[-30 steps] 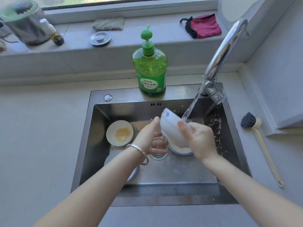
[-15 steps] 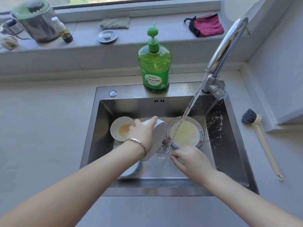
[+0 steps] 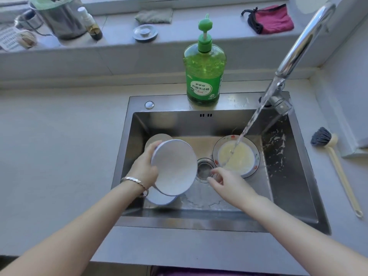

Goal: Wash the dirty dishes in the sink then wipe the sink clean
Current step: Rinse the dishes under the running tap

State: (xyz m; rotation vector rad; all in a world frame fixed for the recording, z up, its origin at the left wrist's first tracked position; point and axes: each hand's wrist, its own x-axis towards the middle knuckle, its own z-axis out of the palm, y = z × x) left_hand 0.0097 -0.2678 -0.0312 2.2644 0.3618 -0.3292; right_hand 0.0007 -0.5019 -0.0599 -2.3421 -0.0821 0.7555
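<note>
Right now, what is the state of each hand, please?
Left hand: grips the white bowl.
Right hand: open, holds nothing, near the drain.

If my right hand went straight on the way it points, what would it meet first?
Probably the drain strainer, just ahead of the right hand; if the hand is higher than it looks, the white bowl in the left hand comes first.

Left hand (image 3: 144,168) grips white bowl (image 3: 174,167) above sink (image 3: 286,192).
</note>
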